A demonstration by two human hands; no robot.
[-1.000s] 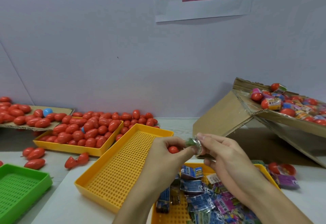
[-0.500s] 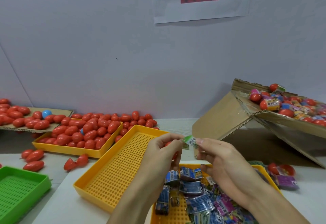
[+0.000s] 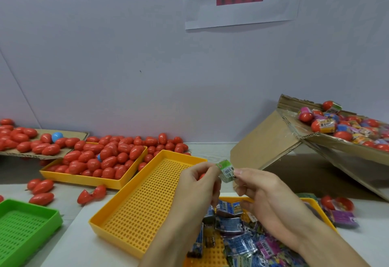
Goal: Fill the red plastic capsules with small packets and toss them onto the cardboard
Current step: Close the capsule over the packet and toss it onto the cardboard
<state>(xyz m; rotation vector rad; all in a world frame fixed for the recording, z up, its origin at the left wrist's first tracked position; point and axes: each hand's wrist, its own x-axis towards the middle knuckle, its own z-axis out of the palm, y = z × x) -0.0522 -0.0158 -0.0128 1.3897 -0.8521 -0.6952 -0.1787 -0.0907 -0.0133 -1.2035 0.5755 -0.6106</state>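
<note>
Since a second ago the green packet (image 3: 226, 171) has risen clear at 12 o'clock, pinched by the left hand (image 3: 196, 186) (whose grip hides a red capsule (image 3: 201, 176)) and right hand (image 3: 260, 193), so stuffing comes next.

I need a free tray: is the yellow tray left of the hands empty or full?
Empty: the yellow tray shows only its bare perforated floor, with no capsules or packets in it.
</note>
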